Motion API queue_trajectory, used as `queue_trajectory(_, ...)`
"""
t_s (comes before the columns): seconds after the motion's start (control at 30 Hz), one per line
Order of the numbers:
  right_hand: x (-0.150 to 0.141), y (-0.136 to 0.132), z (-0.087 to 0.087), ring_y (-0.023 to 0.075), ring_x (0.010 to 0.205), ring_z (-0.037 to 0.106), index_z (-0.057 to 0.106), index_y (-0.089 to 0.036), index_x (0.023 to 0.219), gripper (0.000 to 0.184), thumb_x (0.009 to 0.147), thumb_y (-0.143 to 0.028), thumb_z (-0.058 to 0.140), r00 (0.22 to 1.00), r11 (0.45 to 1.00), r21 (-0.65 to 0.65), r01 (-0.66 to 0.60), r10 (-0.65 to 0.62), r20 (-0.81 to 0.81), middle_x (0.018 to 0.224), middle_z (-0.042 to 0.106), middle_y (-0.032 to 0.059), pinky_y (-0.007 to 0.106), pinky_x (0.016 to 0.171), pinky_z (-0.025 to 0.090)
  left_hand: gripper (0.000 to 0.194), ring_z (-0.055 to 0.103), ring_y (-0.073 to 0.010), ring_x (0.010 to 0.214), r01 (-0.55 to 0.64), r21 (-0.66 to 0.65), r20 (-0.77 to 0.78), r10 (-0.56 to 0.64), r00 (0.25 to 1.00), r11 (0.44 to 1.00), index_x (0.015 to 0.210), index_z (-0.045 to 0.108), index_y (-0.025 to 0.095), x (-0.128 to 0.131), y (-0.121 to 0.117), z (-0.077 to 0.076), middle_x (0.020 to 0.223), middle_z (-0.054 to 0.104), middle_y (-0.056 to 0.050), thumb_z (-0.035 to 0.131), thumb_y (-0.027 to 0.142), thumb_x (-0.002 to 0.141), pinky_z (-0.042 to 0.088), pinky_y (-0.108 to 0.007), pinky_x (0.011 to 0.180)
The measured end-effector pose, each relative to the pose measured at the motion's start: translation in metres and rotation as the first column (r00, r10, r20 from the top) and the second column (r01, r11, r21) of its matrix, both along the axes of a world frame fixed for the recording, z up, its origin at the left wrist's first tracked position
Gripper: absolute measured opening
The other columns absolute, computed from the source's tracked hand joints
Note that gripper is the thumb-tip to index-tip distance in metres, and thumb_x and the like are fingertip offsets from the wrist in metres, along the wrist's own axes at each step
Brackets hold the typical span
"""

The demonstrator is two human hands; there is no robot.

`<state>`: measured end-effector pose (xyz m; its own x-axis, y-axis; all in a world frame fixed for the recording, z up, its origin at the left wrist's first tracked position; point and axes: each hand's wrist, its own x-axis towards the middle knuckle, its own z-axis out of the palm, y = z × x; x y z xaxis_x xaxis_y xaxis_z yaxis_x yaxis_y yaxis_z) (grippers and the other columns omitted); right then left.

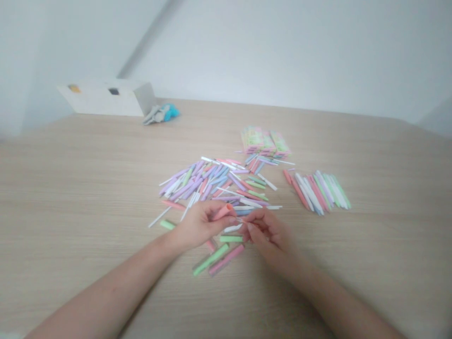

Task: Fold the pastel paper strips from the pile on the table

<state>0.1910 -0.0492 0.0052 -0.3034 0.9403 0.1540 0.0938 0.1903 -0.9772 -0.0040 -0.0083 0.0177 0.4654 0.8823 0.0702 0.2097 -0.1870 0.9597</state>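
My left hand [206, 219] is closed around a coral-pink pen barrel [223, 212], its hollow open end facing up. Close beside it, my right hand [266, 233] pinches something thin and small between thumb and fingers; blur hides what it is. The fingertips of both hands almost meet. Under and beyond them spreads a loose pile of pastel pen parts [192, 186], mixed with thin white sticks. Nearer to me lie a green tube [212, 260] and a pink tube [226, 260], with a shorter green piece [231, 238] just behind.
To the right, several pens [318, 193] lie side by side in a row. Stacked pastel packs [263, 141] stand behind the pile. At the back left are a white box [106, 101] with cut-outs and a crumpled grey-and-blue cloth-like item [162, 114]. A wall borders the wooden table [388, 263].
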Motion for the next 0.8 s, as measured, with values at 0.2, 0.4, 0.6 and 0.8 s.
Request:
queue_trajectory(0.2, -0.0023, 0.0011, 0.0032, 0.0097, 0.068, 0.058, 0.049, -0.02, 0.099, 0.009, 0.093, -0.023, 0.042, 0.997, 0.998, -0.006, -0.058, 0.058, -0.047, 0.08, 0.061, 0.0013, 0.023, 0.059, 0.045, 0.021, 0.051, -0.0081, 0.059, -0.05, 0.056, 0.007, 0.049, 0.999, 0.997, 0.078, 0.065, 0.011, 0.0007, -0.0002, 0.0023, 0.064, 0.056, 0.001, 0.065, 0.032, 0.078, 0.042, -0.018, 0.056)
queue_trajectory(0.4, -0.0043, 0.0005, 0.0037, 0.0095, 0.064, 0.057, 0.048, -0.021, 0.101, 0.011, 0.094, -0.026, 0.041, 0.998, 0.999, -0.028, -0.035, 0.033, -0.046, 0.073, 0.059, -0.0011, 0.023, 0.058, 0.045, 0.018, 0.053, -0.0086, 0.06, -0.063, 0.089, 0.007, 0.063, 0.998, 0.994, 0.077, 0.067, 0.011, 0.0011, -0.0006, 0.0039, 0.064, 0.058, 0.0, 0.065, 0.029, 0.077, 0.044, -0.018, 0.058)
queue_trajectory(0.6, -0.0018, 0.0, 0.001, 0.0104, 0.067, 0.058, 0.05, -0.021, 0.1, 0.011, 0.094, -0.024, 0.041, 0.999, 1.0, 0.0, -0.023, 0.023, 0.031, 0.076, 0.061, 0.0, 0.024, 0.06, 0.045, 0.02, 0.053, -0.0076, 0.054, -0.037, 0.04, 0.021, 0.036, 0.999, 0.999, 0.078, 0.067, 0.011, 0.002, -0.0015, 0.0054, 0.063, 0.059, 0.001, 0.065, 0.031, 0.078, 0.046, -0.018, 0.053)
queue_trajectory(0.8, -0.0013, 0.0002, 0.0005, 0.0098, 0.068, 0.059, 0.049, -0.02, 0.1, 0.011, 0.093, -0.019, 0.042, 0.999, 1.0, 0.0, -0.03, 0.03, 0.017, 0.077, 0.061, 0.0, 0.022, 0.059, 0.045, 0.018, 0.054, -0.0069, 0.055, -0.043, 0.048, 0.007, 0.042, 0.999, 0.998, 0.079, 0.068, 0.011, 0.0011, -0.0026, 0.0044, 0.063, 0.059, 0.001, 0.065, 0.03, 0.078, 0.046, -0.016, 0.052)
